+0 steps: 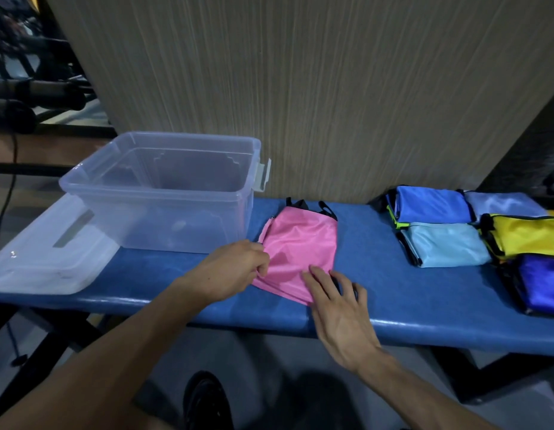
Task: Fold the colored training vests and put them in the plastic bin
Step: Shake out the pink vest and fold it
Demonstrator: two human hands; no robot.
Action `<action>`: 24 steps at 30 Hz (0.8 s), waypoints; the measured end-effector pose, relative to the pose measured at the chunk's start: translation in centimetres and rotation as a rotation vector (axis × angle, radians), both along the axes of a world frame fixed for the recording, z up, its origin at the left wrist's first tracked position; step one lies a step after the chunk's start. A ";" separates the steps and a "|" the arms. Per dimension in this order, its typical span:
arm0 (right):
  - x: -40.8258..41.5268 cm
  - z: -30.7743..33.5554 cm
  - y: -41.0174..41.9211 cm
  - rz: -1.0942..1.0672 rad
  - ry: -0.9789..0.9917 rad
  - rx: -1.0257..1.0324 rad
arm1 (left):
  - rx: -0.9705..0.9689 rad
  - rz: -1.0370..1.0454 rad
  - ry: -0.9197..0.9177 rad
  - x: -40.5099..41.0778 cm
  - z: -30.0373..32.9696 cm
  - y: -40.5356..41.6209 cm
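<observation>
A folded pink vest [300,240] with black trim lies on the blue bench [378,274], just right of the clear plastic bin [164,193]. My left hand [235,268] pinches the vest's left edge near its lower corner. My right hand [334,302] lies flat with straight fingers on the vest's lower right corner and the bench. The bin holds no vests. Folded vests sit at the bench's right end: blue [430,204], light blue [446,245], yellow [527,235], dark blue [539,282] and pale lilac [502,203].
The bin's clear lid [49,259] lies flat on the bench's left end, in front of the bin. A wood-grain wall panel [300,88] stands right behind the bench. Gym equipment shows at the far left. My shoe [204,401] is below the bench's front edge.
</observation>
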State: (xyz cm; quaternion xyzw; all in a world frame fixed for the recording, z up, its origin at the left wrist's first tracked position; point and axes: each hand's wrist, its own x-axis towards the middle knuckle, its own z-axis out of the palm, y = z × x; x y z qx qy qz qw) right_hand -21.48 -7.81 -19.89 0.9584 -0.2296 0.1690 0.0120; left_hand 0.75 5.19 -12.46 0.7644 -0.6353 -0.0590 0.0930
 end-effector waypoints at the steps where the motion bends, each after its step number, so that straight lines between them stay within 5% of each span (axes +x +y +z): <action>1: 0.0 0.0 0.0 0.006 0.008 -0.001 | -0.007 0.011 -0.006 0.0 -0.2 0.0; 12: -0.6 0.3 -1.5 0.067 0.031 0.086 | -0.170 0.059 -0.114 -0.3 0.5 -0.2; 19: -0.2 0.8 -1.8 0.075 0.050 0.059 | 0.127 0.118 -0.037 -0.7 0.6 -0.3; 24: -0.1 0.9 -1.8 0.088 0.058 0.044 | -0.037 0.243 -0.092 -2.0 2.1 -4.5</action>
